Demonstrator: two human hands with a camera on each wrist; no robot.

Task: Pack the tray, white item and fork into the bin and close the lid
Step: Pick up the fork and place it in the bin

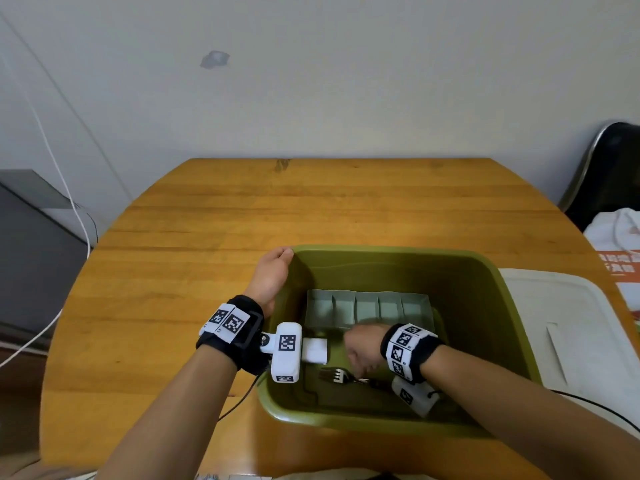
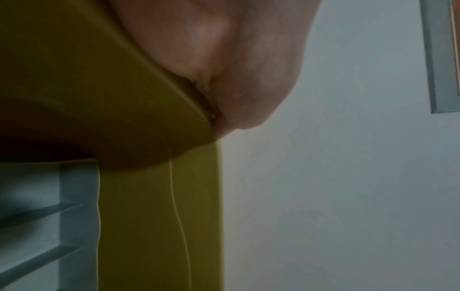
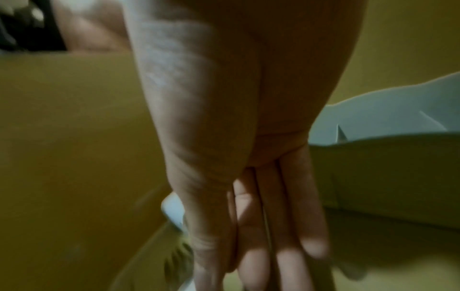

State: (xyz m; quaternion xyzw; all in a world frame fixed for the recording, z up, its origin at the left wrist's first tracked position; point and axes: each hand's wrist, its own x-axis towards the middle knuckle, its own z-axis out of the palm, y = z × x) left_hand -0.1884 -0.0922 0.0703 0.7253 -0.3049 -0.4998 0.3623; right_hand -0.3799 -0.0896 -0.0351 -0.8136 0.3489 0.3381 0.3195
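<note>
An olive green bin [image 1: 381, 251] stands on the wooden table. At the back of its floor lies a grey-green divided tray [image 1: 367, 310]. A white item [image 1: 315, 349] lies near the bin's left wall. My left hand [image 1: 273, 268] grips the bin's far left corner rim [image 2: 149, 196]. My right hand [image 1: 362, 355] is low inside the bin, thumb and fingers [image 3: 261, 216] meeting on the handle of a metal fork [image 1: 334, 375]. The fork's tines [image 3: 178, 254] point left just above the floor. The white lid [image 1: 568, 341] lies flat to the right of the bin.
A black chair [image 1: 613, 168] and a white bundle [image 1: 616, 230] stand past the table's right edge. At the left is a grey cabinet [image 1: 27, 254] with a white cable [image 1: 69, 202]. The table's far half [image 1: 311, 202] is bare wood.
</note>
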